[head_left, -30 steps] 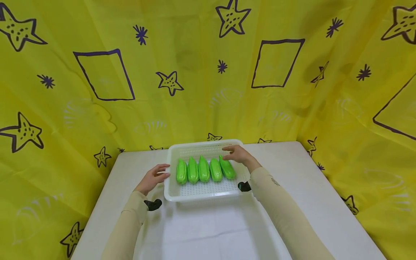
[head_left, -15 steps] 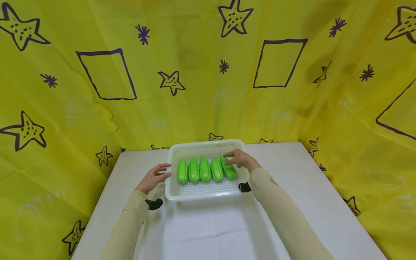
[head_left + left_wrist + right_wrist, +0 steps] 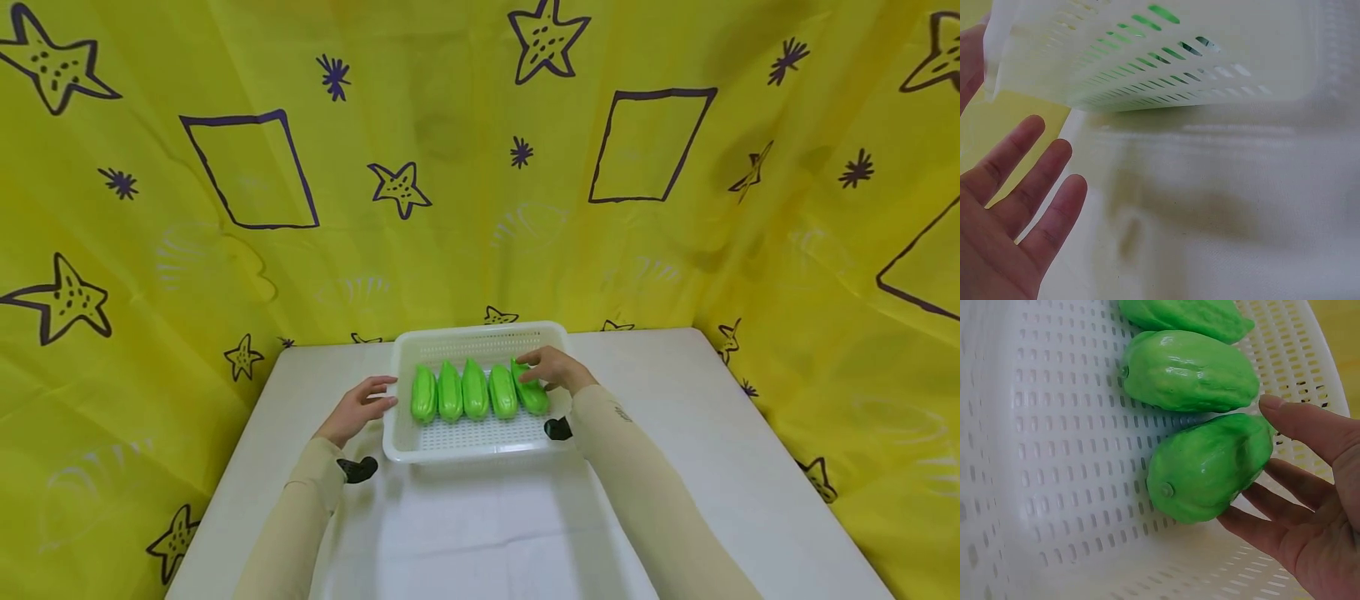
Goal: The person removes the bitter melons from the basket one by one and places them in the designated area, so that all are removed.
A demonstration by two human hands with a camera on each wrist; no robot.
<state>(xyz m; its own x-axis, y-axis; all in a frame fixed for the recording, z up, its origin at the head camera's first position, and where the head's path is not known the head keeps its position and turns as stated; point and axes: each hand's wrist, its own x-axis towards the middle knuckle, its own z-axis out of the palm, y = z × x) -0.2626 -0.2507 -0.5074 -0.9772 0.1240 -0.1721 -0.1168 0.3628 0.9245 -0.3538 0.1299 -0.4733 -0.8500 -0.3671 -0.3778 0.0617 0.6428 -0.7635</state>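
Several glossy green gourds (image 3: pixel 475 390) lie side by side in a white perforated plastic basket (image 3: pixel 480 454). My right hand (image 3: pixel 553 368) reaches in over the rightmost gourd (image 3: pixel 534 398). In the right wrist view, its thumb and fingers curl round the tip end of that gourd (image 3: pixel 1200 472), thumb on one side, fingers along the other. The gourd rests on the basket floor. My left hand (image 3: pixel 358 410) is at the basket's left rim. In the left wrist view, three spread fingers (image 3: pixel 1054 219) stand apart from the basket wall (image 3: pixel 1166 69), while another part of the hand overlaps its edge.
The basket stands toward the back of a white-covered table (image 3: pixel 465 533). A yellow curtain (image 3: pixel 450 250) with drawn stars and frames encloses the back and sides. A dark device (image 3: pixel 357 469) sits on the left wrist and another (image 3: pixel 557 429) on the right.
My right hand has come down from the basket's back edge onto the rightmost gourd, its fingers now round it. The left hand stays at the rim.
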